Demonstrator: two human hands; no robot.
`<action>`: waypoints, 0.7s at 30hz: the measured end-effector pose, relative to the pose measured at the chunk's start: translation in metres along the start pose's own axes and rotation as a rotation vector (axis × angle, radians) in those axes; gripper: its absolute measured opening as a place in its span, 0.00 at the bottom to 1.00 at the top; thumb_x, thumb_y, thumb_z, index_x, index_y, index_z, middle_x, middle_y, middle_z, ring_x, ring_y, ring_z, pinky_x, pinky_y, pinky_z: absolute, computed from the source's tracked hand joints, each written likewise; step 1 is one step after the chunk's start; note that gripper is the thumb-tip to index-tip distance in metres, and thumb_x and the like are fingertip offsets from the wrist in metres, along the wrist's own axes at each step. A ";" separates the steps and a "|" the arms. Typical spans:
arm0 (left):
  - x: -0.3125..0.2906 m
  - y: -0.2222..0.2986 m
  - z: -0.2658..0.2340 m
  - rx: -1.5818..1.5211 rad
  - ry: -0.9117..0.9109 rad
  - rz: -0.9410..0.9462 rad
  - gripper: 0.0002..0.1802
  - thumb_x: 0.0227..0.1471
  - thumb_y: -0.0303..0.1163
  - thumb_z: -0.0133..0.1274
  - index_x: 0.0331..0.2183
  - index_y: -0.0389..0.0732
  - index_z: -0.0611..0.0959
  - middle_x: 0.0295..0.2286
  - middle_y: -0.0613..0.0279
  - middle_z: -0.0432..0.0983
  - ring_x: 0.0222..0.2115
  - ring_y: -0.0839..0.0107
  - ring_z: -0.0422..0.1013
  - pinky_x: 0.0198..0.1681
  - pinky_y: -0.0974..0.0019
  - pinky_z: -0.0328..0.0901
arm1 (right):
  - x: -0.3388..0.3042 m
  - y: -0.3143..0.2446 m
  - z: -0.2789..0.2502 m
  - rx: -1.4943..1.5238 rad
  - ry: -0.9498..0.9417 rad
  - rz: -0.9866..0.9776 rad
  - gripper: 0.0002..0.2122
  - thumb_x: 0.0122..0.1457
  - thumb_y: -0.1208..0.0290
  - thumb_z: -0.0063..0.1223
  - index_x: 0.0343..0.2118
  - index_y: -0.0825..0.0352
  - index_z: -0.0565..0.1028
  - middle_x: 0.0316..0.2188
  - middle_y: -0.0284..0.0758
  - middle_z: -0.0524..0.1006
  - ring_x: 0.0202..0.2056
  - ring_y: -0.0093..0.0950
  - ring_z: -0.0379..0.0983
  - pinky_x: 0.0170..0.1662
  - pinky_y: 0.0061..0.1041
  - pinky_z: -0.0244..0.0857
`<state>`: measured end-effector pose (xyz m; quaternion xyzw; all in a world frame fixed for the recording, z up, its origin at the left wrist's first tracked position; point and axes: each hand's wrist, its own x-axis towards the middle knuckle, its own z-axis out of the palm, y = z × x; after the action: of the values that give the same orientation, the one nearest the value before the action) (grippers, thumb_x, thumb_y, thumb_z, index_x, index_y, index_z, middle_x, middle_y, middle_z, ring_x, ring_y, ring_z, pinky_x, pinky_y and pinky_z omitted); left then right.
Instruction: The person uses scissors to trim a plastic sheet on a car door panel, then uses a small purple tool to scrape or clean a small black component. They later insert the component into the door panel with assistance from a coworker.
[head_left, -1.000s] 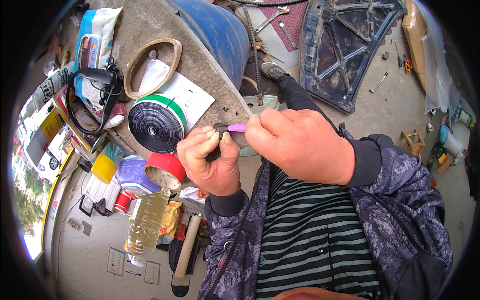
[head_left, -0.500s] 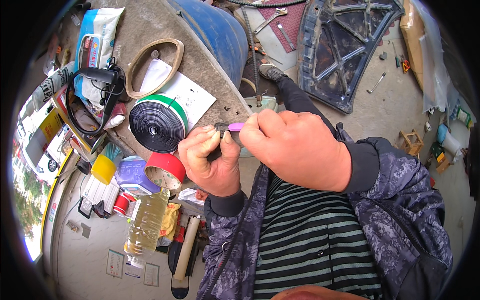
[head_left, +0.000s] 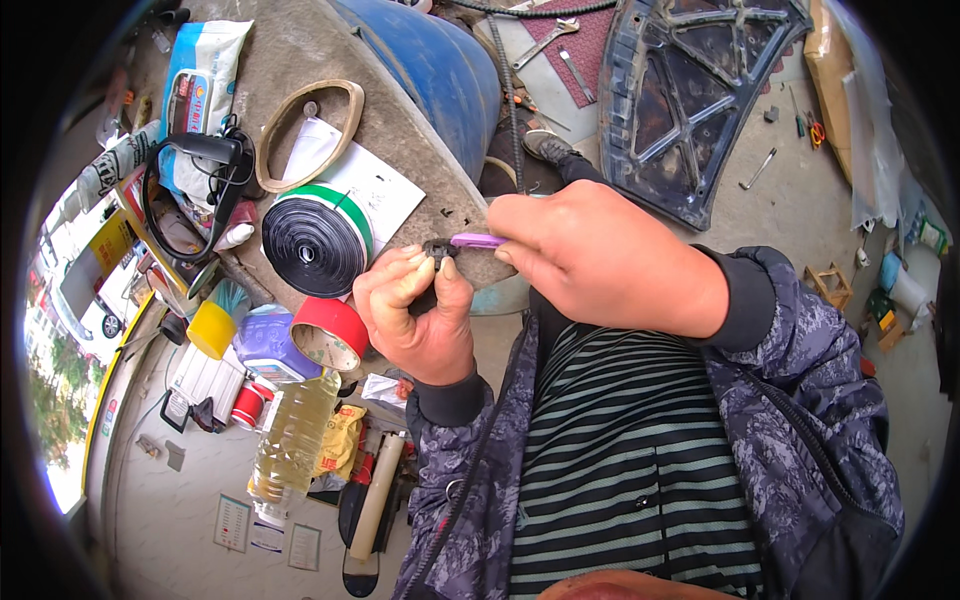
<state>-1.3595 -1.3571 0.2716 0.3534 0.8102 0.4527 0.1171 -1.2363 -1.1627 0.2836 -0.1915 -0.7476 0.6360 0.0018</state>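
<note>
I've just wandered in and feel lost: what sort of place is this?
Probably a small repair workshop, perhaps for vehicles: a silver metal adjustable wrench, a large black ribbed panel resembling a car hood's underside, and a round coil of black strip suggest it.

Here's the small dark piece [head_left: 438, 251], black and knobbly, pinched in your left hand [head_left: 415, 315], held up on the near side of the slab's corner! And there's your slim purple tool [head_left: 478, 241], lying almost level, its right end gripped in your right hand [head_left: 610, 260], its left end right up at the dark piece. Whether they touch or merely overlap, you can't quite tell; the piece's finer shape is too small to read.
</note>
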 end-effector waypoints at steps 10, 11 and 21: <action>-0.001 -0.001 0.000 0.012 0.001 0.011 0.13 0.58 0.20 0.70 0.40 0.41 0.81 0.44 0.58 0.76 0.47 0.63 0.77 0.52 0.61 0.74 | 0.000 0.002 0.002 0.012 -0.015 0.016 0.07 0.65 0.76 0.60 0.38 0.69 0.72 0.28 0.49 0.75 0.32 0.56 0.76 0.32 0.52 0.66; 0.000 -0.001 0.000 0.017 -0.003 0.016 0.13 0.58 0.20 0.70 0.40 0.41 0.81 0.44 0.58 0.76 0.47 0.63 0.77 0.52 0.61 0.74 | 0.000 0.003 0.001 0.018 -0.017 0.012 0.06 0.65 0.76 0.60 0.38 0.69 0.72 0.28 0.49 0.75 0.31 0.56 0.77 0.32 0.52 0.66; -0.001 -0.003 -0.004 -0.004 -0.027 0.016 0.14 0.57 0.19 0.70 0.42 0.40 0.82 0.45 0.58 0.76 0.47 0.62 0.77 0.52 0.61 0.74 | 0.006 0.005 -0.011 0.079 -0.111 0.043 0.06 0.65 0.73 0.59 0.38 0.69 0.74 0.29 0.50 0.80 0.33 0.57 0.79 0.35 0.53 0.70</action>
<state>-1.3622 -1.3612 0.2716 0.3656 0.8049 0.4502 0.1252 -1.2380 -1.1502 0.2798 -0.1716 -0.7165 0.6746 -0.0459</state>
